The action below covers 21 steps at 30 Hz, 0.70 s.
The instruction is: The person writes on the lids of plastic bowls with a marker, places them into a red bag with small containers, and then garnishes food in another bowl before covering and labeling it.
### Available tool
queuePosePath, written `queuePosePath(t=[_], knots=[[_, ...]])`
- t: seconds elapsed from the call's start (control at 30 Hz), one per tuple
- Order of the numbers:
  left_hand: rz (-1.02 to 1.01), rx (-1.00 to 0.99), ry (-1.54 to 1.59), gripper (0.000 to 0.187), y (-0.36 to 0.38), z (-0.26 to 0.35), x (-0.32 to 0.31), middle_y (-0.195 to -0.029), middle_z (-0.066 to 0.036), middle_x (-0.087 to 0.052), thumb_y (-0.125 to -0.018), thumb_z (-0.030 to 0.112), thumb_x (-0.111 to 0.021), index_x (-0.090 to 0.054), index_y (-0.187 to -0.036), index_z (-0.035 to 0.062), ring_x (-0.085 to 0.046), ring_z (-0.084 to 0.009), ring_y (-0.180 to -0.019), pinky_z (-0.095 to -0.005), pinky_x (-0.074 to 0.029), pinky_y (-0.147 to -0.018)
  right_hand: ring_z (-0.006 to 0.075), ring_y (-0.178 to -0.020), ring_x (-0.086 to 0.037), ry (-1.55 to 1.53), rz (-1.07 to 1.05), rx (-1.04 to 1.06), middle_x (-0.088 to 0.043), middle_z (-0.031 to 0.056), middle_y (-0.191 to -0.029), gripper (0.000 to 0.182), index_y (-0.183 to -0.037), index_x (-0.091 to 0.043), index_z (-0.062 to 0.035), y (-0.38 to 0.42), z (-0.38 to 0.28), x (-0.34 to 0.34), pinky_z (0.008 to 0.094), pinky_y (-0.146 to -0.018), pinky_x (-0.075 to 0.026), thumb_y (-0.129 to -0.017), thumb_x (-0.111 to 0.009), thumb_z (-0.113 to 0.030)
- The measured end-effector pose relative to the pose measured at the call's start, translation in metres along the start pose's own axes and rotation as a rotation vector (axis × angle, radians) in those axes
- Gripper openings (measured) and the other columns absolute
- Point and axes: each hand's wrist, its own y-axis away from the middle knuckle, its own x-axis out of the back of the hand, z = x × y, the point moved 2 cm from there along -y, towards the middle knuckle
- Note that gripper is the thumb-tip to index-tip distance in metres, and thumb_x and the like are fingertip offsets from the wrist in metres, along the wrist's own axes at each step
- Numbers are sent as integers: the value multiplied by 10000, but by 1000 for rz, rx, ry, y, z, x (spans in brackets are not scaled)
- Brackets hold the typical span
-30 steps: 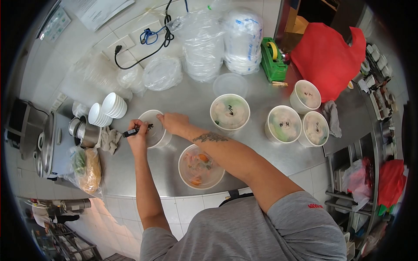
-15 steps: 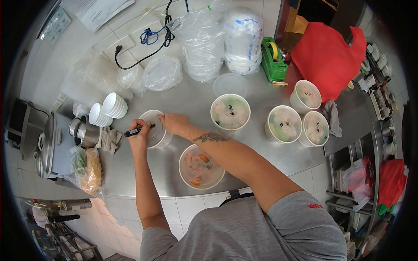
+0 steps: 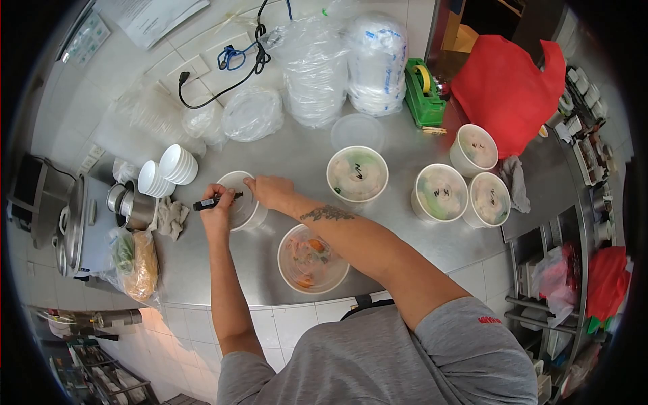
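Observation:
A black marker pen (image 3: 206, 202) is gripped in my left hand (image 3: 217, 214), its tip against the clear lid of a round white tub (image 3: 251, 217). My right hand (image 3: 271, 192) is closed on the far right rim of that same tub, pinching the edge. Nearer my body, under my right forearm, stands another lidded tub (image 3: 312, 260) with orange pieces inside. To the right of my hands is a lidded tub (image 3: 358, 174) with black writing on its lid. What the pen has marked is too small to read.
Several marked tubs (image 3: 440, 194) stand at the right beside a red bag (image 3: 507, 88) and a grey cloth (image 3: 515, 183). Behind are wrapped lid stacks (image 3: 314, 81) and a green tape dispenser (image 3: 425, 94). White bowls (image 3: 178, 164), a cloth (image 3: 171, 220) and bagged food (image 3: 140, 266) line the left.
The marker pen and my left hand have shifted very slightly right over the lid. My right hand stays on the rim, and the other tubs have not moved.

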Motion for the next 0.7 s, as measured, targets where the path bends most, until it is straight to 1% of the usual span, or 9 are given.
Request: queuePosePath(t=[0.1, 0.2, 0.3, 0.4, 0.5, 0.6, 0.7], knots=[[-14, -8, 6, 119, -1, -3, 0, -691, 12, -516, -766, 67, -662, -544, -759, 47, -473, -75, -614, -213, -393, -596, 335, -855, -648, 2, 33, 11, -674, 166, -891, 573, -942, -668, -50, 0, 1, -1, 443, -752, -492, -967, -255, -447], [-11, 12, 35, 121, 1, 2, -2, -709, 11, -528, -767, 65, -671, -551, -768, 46, -487, -79, -622, -212, -401, -606, 336, -843, -649, -10, 37, 14, -675, 168, -868, 581, -927, -669, -49, -1, 2, -2, 444, -751, -492, -967, -249, -448], [-50, 10, 24, 122, -2, -4, 0, -724, 8, -540, -771, 76, -677, -559, -780, 46, -501, -83, -632, -211, -407, -614, 339, -830, -651, -5, 23, 14, -674, 172, -850, 593, -916, -671, -48, -3, 2, -3, 447, -747, -493, -968, -239, -452], [-23, 40, 82, 143, -3, -6, 2, -711, -3, -550, -755, 93, -688, -560, -780, 35, -515, -90, -652, -225, -396, -623, 342, -824, -651, -13, 43, 23, -673, 177, -850, 594, -909, -671, -48, -2, 2, -4, 448, -743, -493, -967, -240, -453], [-49, -12, 4, 154, -1, -2, -3, -725, -9, -557, -753, 102, -696, -560, -781, 35, -520, -94, -654, -229, -405, -629, 343, -824, -651, -6, 42, 31, -673, 176, -850, 594, -903, -670, -49, -3, 3, -5, 449, -745, -493, -966, -242, -457], [-80, 19, 54, 154, -1, -2, -1, -728, -10, -559, -755, 104, -695, -560, -781, 35, -518, -93, -658, -229, -404, -631, 385, -861, -629, -58, -6, 7, -656, 208, -907, 616, -941, -656, -42, -2, 4, -4, 482, -771, -475, -958, -237, -493], [-55, 6, 55, 142, 3, 5, -9, -729, -10, -560, -756, 99, -684, -561, -788, 36, -518, -93, -660, -231, -402, -629, 394, -890, -616, -111, 35, -1, -649, 229, -915, 638, -931, -656, -28, -8, 8, -12, 469, -804, -463, -959, -220, -492]])
